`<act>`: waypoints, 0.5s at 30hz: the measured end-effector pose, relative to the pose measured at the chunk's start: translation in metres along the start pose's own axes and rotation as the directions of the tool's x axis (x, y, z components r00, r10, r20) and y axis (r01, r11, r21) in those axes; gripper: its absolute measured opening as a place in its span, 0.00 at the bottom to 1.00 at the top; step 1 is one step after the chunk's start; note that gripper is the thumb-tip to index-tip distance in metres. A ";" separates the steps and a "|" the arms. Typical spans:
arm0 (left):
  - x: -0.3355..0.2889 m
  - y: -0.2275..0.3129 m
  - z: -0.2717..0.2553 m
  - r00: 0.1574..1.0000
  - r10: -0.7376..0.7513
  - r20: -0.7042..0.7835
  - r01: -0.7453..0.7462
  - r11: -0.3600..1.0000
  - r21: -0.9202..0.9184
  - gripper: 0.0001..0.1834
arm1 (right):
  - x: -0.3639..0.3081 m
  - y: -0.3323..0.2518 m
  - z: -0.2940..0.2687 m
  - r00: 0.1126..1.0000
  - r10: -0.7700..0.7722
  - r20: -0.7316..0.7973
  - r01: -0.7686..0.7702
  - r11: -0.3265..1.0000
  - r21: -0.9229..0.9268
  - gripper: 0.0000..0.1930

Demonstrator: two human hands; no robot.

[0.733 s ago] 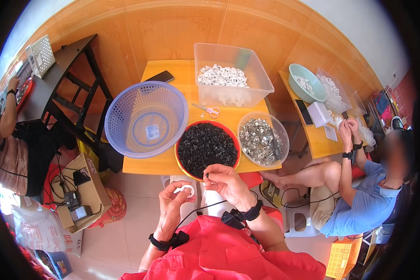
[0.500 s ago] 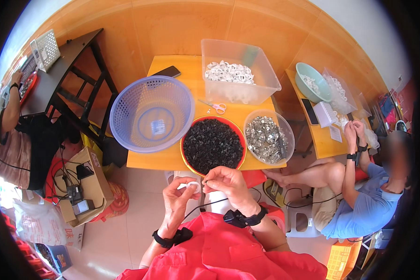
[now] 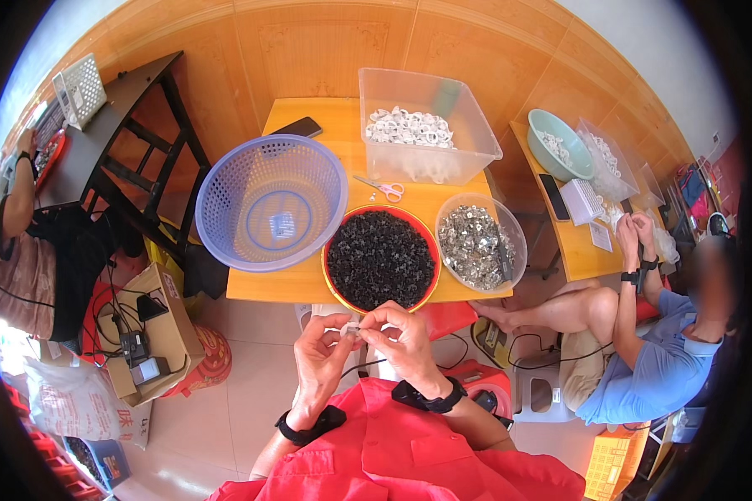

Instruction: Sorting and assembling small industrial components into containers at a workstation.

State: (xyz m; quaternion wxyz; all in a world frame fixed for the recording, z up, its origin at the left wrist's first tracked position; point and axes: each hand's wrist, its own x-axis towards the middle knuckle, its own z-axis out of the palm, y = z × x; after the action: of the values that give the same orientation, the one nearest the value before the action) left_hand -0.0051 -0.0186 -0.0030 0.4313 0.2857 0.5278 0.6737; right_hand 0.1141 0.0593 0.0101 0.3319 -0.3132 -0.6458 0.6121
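Just in front of the table's near edge, my left hand (image 3: 319,355) pinches a small white plastic part (image 3: 350,329) between thumb and fingers. My right hand (image 3: 407,341) is closed at the same part, its fingertips meeting those of the left. Something small and greyish shows between the fingertips, too tiny to name. Right beyond my hands stands a red basin with a yellow rim (image 3: 435,284), full of small black pieces (image 3: 380,259). A clear round tub (image 3: 520,230) of small shiny metal parts (image 3: 470,242) is to its right.
A blue-purple mesh basket (image 3: 217,196), a phone (image 3: 299,127), scissors (image 3: 390,191) and a clear bin (image 3: 468,159) of white ring-shaped parts (image 3: 409,128) share the yellow table (image 3: 326,107). People work at both sides. A cardboard box (image 3: 175,326) with cables stands lower left.
My right hand has moved left and in against my left hand, so the fingertips now meet at the white part. Earlier a small gap lay between the hands.
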 end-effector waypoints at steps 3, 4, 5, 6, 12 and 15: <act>-0.001 0.000 -0.001 1.000 0.003 -0.015 -0.003 1.000 0.021 0.11 | -0.002 0.001 0.004 0.998 -0.062 -0.021 0.062 0.998 -0.025 0.04; -0.001 -0.001 -0.001 1.000 -0.006 -0.015 0.006 1.000 0.027 0.11 | -0.002 0.002 0.004 0.996 -0.083 -0.033 0.082 0.996 -0.037 0.04; -0.001 0.000 0.000 1.000 -0.006 -0.014 0.007 1.000 0.027 0.11 | -0.003 0.001 0.005 0.996 -0.083 -0.034 0.082 0.996 -0.037 0.04; -0.001 0.003 0.003 1.000 0.005 -0.028 -0.003 0.999 0.049 0.10 | -0.003 0.000 0.005 0.996 -0.083 -0.042 0.082 0.996 -0.026 0.04; -0.003 0.002 0.003 0.999 0.023 -0.040 -0.015 0.984 0.179 0.09 | -0.006 0.000 0.006 0.993 -0.096 -0.062 0.096 0.995 -0.008 0.03; -0.004 0.000 0.002 0.998 0.061 -0.032 -0.050 0.962 0.269 0.09 | -0.006 0.004 0.006 0.991 -0.109 -0.080 0.108 0.994 -0.019 0.04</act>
State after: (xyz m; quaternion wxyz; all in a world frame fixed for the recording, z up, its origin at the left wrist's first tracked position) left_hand -0.0014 -0.0207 -0.0025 0.3589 0.3427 0.6143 0.6134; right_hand 0.1130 0.0508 0.0061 0.3884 -0.3047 -0.6524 0.5750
